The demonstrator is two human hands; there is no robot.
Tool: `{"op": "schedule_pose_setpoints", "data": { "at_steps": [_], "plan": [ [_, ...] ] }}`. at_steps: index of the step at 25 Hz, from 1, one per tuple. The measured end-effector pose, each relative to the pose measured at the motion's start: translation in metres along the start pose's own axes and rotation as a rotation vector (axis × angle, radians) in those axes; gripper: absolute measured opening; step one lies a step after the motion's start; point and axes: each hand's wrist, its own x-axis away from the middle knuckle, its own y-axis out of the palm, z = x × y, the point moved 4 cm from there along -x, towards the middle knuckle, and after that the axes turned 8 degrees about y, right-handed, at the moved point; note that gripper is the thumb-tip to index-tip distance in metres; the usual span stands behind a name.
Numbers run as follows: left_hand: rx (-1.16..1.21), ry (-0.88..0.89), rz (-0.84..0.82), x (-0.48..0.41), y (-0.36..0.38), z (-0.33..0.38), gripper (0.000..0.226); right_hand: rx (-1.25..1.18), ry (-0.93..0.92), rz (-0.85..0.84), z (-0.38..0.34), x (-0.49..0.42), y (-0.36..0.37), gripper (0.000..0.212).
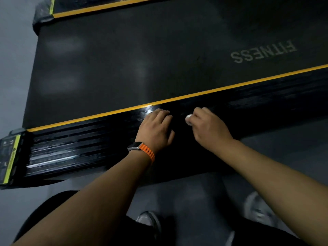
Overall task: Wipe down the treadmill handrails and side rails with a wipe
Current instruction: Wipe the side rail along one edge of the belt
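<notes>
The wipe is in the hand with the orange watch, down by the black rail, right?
Not quite. The head view shows the wipe bunched in the right hand, which wears no watch. The orange watch is on the left hand, which holds nothing that shows. The wipe is indeed down by the black rail.

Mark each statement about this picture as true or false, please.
1. The right hand holds the wipe. True.
2. The watch is on the right wrist. False: it is on the left wrist.
3. The left hand is over the belt. False: it is over the near rail.
4. The belt reads FITNESS. True.
5. The stripe along the rail is red. False: it is yellow.
</notes>
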Motion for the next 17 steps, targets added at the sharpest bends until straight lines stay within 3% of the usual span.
{"op": "schedule_pose_setpoints", "data": {
  "at_steps": [2, 6, 9, 13, 15, 17],
  "plan": [
    [0.008, 0.008, 0.013, -0.001, -0.001, 0.001, 0.052, 0.023, -0.108, -0.028, 0.002, 0.002, 0.002, 0.014],
    [0.010, -0.021, 0.008, 0.002, -0.003, 0.002, 0.054, -0.035, -0.063, 0.017, 0.013, -0.020, 0.004, 0.013],
    [-0.010, -0.014, 0.023, 0.000, -0.001, 0.001, 0.051, -0.015, -0.209, -0.019, 0.013, -0.032, 0.012, 0.018],
    [-0.021, -0.068, -0.004, -0.004, 0.003, 0.003, 0.055, -0.079, -0.200, -0.035, 0.017, -0.048, 0.013, 0.015],
    [-0.014, -0.125, 0.005, -0.007, 0.004, 0.009, 0.057, -0.053, -0.282, -0.074, 0.012, -0.049, 0.016, 0.021],
    [0.001, -0.165, 0.023, -0.009, 0.004, 0.013, 0.060, -0.086, -0.204, -0.050, 0.019, -0.059, 0.010, 0.031]
  ]
}}
